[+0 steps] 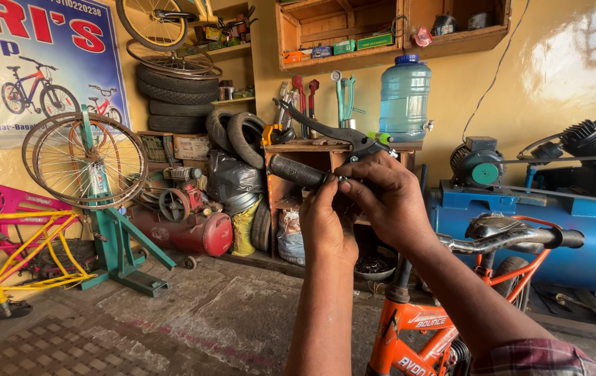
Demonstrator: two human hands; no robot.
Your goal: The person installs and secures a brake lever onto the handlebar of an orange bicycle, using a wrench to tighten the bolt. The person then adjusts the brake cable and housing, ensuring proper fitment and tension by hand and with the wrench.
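Head view: 1 slip is the likely trouble. The grip (296, 170) and brake lever (326, 129) sit on a loose bar end held up in mid-air, with no worktop under it, so a twist from either hand could send the part down onto the orange bike (416, 327) or the floor (193, 313).

The left hand (326, 223) is closed, fingers curled round the bar just right of the grip. The right hand (388, 198) is closed too, fingertips pinching at the lever clamp, touching the left. The 2 hands meet there, raised ahead of the bike's handlebar (514, 240), in front of a cluttered shelf (340, 147).
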